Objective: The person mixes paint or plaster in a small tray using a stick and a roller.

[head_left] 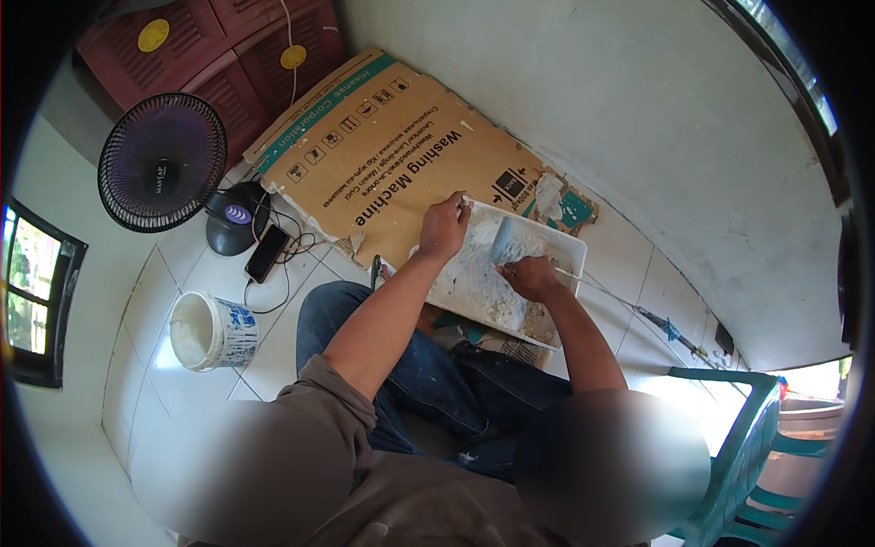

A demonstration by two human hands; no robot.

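Observation:
My left hand (444, 226) is closed at the upper left corner of a white paint tray (572, 242), gripping its rim. The tray is smeared with whitish paint and lumpy residue. Over the tray, my right hand (531, 276) is closed on a paint roller (502, 239) close behind its pale blue sleeve. Behind that hand a thin white rod runs right, toward a dark pole wrapped with blue (670, 328) on the floor. Whether the rod and pole are one piece with the roller, I cannot tell. My fingertips are partly hidden.
Flattened cardboard (392, 137) lies beyond the tray. On the left are a black fan (164, 164), a phone (268, 253) with cables and a paint-stained white bucket (214, 330). A green plastic chair (743, 438) stands at right, near a white wall (629, 109).

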